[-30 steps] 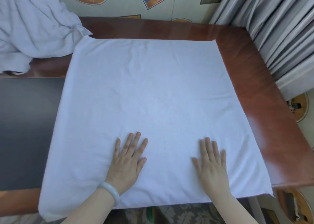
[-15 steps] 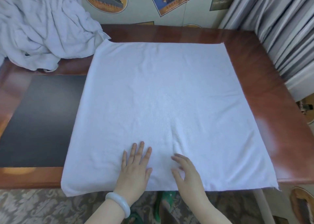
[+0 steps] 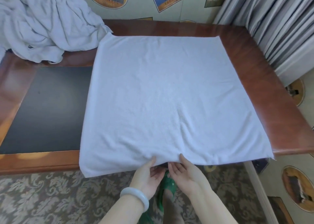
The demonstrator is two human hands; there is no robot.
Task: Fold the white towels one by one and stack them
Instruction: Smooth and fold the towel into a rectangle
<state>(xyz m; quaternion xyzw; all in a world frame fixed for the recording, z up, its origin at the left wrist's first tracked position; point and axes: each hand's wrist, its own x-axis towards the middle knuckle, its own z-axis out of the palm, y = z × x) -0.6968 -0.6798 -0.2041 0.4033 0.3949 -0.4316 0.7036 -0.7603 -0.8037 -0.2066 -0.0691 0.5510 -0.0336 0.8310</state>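
Head view: at far left a pile (image 3: 42,23) of crumpled white towels sits on the table's (image 3: 254,74) back corner, touching the far left corner of the flat towel (image 3: 161,91). A bare dark panel (image 3: 47,108) lies between the pile and the table's front rim. The towel covers the table's middle and right, and its near edge overhangs the front. The left hand (image 3: 146,174) and right hand (image 3: 184,172), close together, each pinch that near edge at its middle, thumb on top and fingers underneath. A bare wood strip runs along the towel's right edge, with a curtain (image 3: 271,23) beyond.
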